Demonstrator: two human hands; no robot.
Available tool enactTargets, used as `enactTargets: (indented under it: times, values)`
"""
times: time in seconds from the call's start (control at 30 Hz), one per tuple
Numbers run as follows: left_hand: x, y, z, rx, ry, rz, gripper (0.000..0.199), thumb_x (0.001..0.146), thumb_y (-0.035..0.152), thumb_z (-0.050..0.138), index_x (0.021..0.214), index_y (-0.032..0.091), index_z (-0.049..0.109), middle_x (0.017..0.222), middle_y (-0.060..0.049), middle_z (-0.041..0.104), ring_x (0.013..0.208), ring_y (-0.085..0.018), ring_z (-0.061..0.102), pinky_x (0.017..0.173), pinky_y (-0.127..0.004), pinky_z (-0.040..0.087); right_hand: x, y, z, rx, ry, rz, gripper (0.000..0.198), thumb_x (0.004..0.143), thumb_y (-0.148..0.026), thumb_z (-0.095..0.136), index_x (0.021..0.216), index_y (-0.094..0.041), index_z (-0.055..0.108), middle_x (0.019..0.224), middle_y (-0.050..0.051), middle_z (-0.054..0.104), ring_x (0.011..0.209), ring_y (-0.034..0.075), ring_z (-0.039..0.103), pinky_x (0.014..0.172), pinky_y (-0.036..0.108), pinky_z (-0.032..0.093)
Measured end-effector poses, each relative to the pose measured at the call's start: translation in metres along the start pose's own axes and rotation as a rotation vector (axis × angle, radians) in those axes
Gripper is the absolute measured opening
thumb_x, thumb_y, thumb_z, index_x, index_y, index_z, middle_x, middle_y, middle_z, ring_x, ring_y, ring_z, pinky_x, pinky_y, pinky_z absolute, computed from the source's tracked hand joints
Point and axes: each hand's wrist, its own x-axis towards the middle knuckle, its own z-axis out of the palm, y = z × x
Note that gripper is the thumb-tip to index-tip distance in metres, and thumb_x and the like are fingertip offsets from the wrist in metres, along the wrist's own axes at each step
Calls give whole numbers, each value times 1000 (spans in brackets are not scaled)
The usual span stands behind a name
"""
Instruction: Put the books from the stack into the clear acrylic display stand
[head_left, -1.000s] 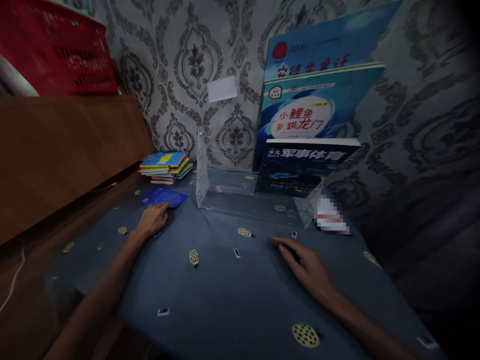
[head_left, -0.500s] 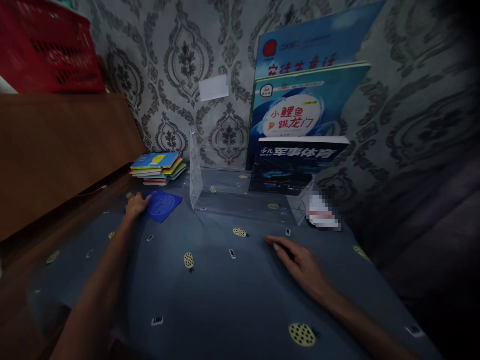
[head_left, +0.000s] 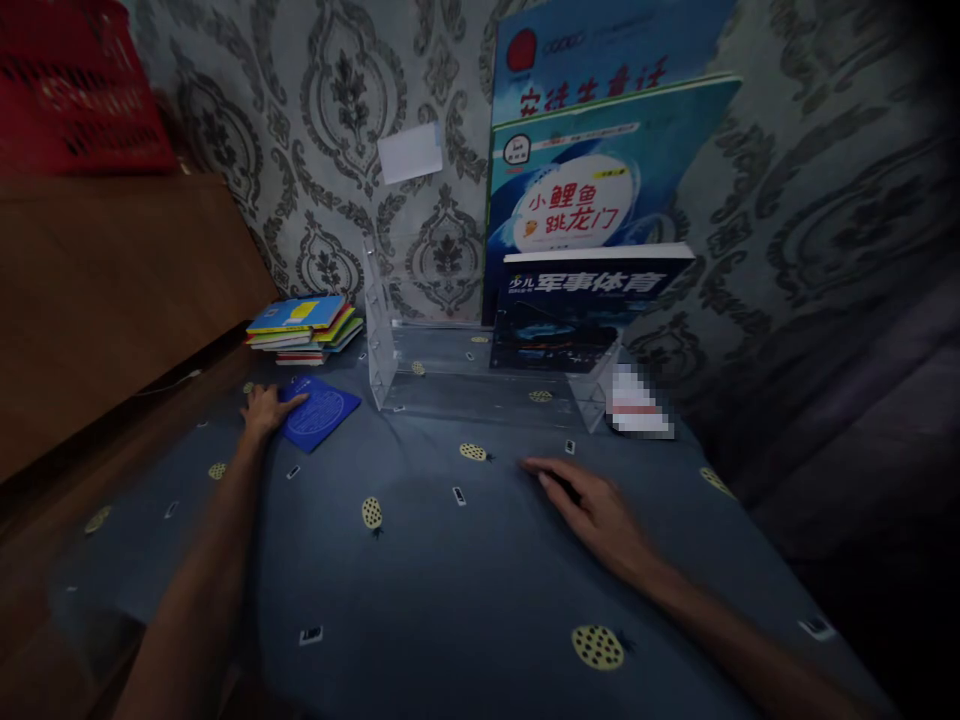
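At the left of the table, my left hand is spread at the near-left edge of a flat blue booklet with a pale round design. Its thumb lies over the booklet's cover, and the fingers stretch out beside it. Resting on the cloth at right of centre, my right hand holds nothing, fingers extended and thumb apart. Beyond it stands a clear tiered book rack. On the rack's right side lean a dark blue book, a teal book and a blue book behind.
Behind the blue booklet lies a stack of several thin books. The tablecloth is blue-grey with pineapples. A blurred-out white item sits right of the rack. A red basket tops a wooden cabinet at left.
The view has shifted slightly. The blue booklet has slid a little toward me and to the right, and my left thumb now reaches farther over it. My right hand rests in place.
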Motion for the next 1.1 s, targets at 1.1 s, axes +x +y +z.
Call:
enactTargets:
  times: [1.1]
  values:
    - [-103,4,14,56,-101,652,67,100,50,20,157,18,39,161,-14,41,152,-35,32,115,-62,35,-12,6,2,-59,-28,-227,31,101,-18,46,123,-18,68,113,11,74,109,23,67,98,42,54]
